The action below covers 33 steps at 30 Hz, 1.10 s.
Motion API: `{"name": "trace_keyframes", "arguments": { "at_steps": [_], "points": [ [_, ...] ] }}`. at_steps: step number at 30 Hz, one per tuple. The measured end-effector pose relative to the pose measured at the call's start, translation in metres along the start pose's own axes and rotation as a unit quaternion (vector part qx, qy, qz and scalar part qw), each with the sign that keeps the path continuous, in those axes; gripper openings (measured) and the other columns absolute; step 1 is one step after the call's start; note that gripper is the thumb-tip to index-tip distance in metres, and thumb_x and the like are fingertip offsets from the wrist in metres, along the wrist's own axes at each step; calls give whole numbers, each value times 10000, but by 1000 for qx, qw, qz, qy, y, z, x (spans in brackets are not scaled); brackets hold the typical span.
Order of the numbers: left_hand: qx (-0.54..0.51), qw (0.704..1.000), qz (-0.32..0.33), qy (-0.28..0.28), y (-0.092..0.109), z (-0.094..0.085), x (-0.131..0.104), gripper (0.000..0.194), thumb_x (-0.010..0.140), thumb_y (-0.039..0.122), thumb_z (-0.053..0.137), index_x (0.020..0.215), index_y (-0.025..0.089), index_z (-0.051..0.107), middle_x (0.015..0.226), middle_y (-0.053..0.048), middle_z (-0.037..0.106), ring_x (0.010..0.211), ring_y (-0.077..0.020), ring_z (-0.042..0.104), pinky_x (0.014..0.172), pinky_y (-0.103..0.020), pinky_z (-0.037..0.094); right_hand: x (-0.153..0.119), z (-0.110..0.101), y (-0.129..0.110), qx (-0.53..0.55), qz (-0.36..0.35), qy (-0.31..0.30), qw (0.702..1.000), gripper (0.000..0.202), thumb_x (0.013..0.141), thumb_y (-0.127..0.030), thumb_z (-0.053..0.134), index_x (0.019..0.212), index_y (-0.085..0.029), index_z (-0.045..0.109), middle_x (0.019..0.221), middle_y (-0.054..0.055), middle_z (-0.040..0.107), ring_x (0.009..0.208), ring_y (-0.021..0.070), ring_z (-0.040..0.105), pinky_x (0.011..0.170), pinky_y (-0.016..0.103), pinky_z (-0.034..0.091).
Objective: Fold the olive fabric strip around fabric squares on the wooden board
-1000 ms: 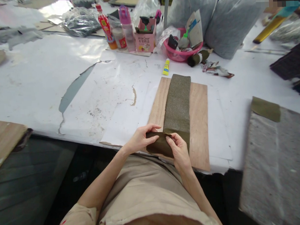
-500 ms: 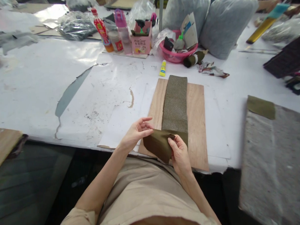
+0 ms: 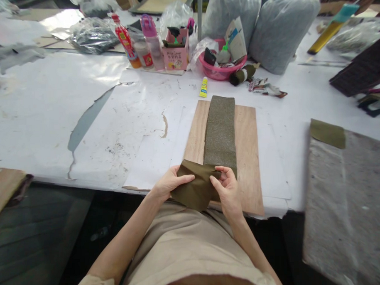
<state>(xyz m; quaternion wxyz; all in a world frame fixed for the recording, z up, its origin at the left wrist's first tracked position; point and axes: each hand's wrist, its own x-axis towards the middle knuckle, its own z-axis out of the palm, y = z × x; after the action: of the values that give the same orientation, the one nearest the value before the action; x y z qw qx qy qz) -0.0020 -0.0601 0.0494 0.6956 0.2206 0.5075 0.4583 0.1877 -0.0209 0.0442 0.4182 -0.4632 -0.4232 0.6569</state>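
An olive-green fabric piece (image 3: 194, 186) is stretched between my two hands at the table's front edge. My left hand (image 3: 169, 182) grips its left side, thumb on top and fingers hidden beneath. On the right side, my right hand (image 3: 226, 187) pinches the cloth between thumb and fingers. Just behind the cloth lies a long dark olive strip (image 3: 220, 131) with a rough, greyish surface. The strip rests lengthwise on a plywood board (image 3: 248, 157), and its near end is partly hidden by the cloth and my right hand.
A yellow glue tube (image 3: 203, 87) lies beyond the board. Farther back stand a pink basket (image 3: 218, 73), a pink box (image 3: 176, 57), bottles and stuffed plastic bags (image 3: 282, 31). At right, a grey felt-like panel (image 3: 344, 203) carries an olive patch (image 3: 328, 133).
My left hand has closed onto the cloth's left side, where its fingers were spread before. The cloth has shifted slightly left and is held flatter.
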Motion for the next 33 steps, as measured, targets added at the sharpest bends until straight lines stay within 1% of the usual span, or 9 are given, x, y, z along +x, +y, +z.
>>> {"name": "trace_keyframes", "arguments": {
  "at_steps": [5,9,11,14,16,18,20,26,33],
  "points": [
    [60,998,15,-27,5,-1,1,488,689,396,821,1060,117,670,949,-94,753,827,-213,712,754,-308,567,3,-11,1,-118,-57,-9,991,283,829,-344,679,1076,-242,587,959,10,657,882,151,644,791,280,530],
    [209,973,95,8,6,-5,8,418,765,385,746,1076,126,643,971,-79,733,849,-206,690,762,-324,568,-1,-18,8,-195,-51,-17,979,206,870,-361,625,1029,-232,604,920,14,656,833,159,645,714,284,534],
    [348,918,173,78,3,-5,12,381,800,329,711,1121,142,624,983,-73,710,881,-209,671,813,-361,561,-4,-21,11,-244,-33,-19,969,198,891,-367,590,1032,-229,595,899,17,663,769,164,643,646,289,524],
    [534,764,317,174,-8,3,13,385,833,228,667,1207,173,596,1097,-104,659,1057,-251,615,951,-441,510,-8,-28,13,-371,-74,-1,926,155,914,-320,544,1010,-215,606,895,35,677,765,177,635,672,310,503],
    [594,687,400,123,-19,12,13,340,877,180,604,1217,188,593,1157,-108,638,1157,-249,567,1004,-431,482,-11,-32,12,-454,-116,11,883,143,925,-283,517,991,-206,618,916,50,674,784,182,626,709,319,487],
    [627,641,443,22,-29,21,13,294,921,160,534,1207,190,596,1144,-88,652,1162,-228,567,995,-387,485,-12,-34,11,-514,-133,20,847,153,938,-261,493,989,-201,625,935,58,662,786,181,617,708,315,472],
    [656,607,448,-33,-37,27,15,274,942,169,505,1198,170,600,1118,-82,665,1138,-231,579,970,-372,489,-13,-36,12,-558,-139,27,817,161,948,-260,488,996,-201,631,953,61,649,791,181,613,692,306,459],
    [697,577,424,-40,-47,28,23,288,952,183,480,1210,160,605,1135,-109,656,1156,-240,569,951,-380,480,-14,-41,18,-597,-185,33,780,213,982,-310,472,1031,-226,661,960,51,633,829,167,620,693,279,436],
    [719,552,420,-46,-47,27,23,327,957,195,484,1268,148,571,1169,-108,642,1175,-249,546,968,-377,448,-9,-40,19,-633,-215,22,743,192,981,-240,465,924,-205,645,902,45,638,831,159,599,709,272,407]
  ]
}}
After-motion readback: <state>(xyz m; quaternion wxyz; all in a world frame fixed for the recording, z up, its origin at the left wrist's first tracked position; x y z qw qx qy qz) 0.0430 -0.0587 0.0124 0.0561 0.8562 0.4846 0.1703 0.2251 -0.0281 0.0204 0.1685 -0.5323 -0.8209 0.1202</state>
